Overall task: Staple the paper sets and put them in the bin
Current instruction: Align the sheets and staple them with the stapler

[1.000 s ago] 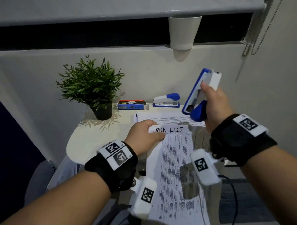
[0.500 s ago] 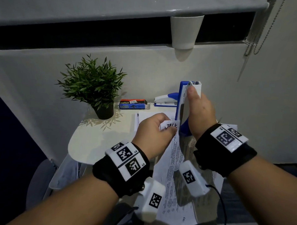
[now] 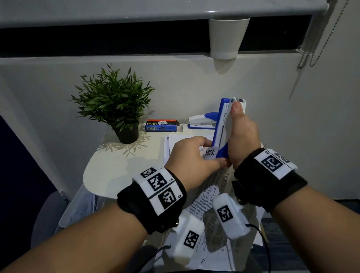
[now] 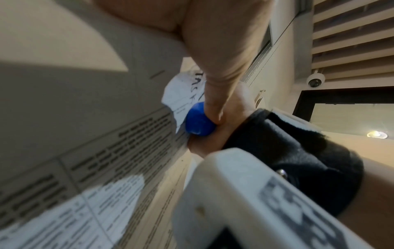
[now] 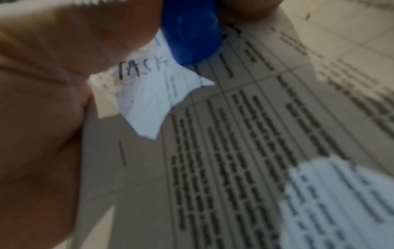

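Note:
My right hand (image 3: 243,138) grips a blue-and-white stapler (image 3: 222,125) held upright, thumb along its white top. Its blue lower end (image 4: 199,121) (image 5: 190,33) sits over the top corner of a printed paper set (image 3: 216,190) headed "TASK" (image 5: 145,69). My left hand (image 3: 191,157) pinches that same corner, lifting the sheets off the table. The printed pages (image 4: 85,168) (image 5: 245,143) hang down toward me. Whether the stapler's mouth is around the corner is hidden by my fingers.
A second stapler (image 3: 202,121) and a box of staples (image 3: 162,125) lie at the back of the small white table (image 3: 112,174), beside a potted plant (image 3: 117,101). More paper (image 3: 185,139) lies flat under my hands. A clear bin (image 3: 78,210) sits low at the left. A white cup (image 3: 227,36) hangs above.
My right hand brought the stapler down and left from a raised tilt to upright at the paper's corner. My left hand lifted the "TASK" corner and the sheets up to it.

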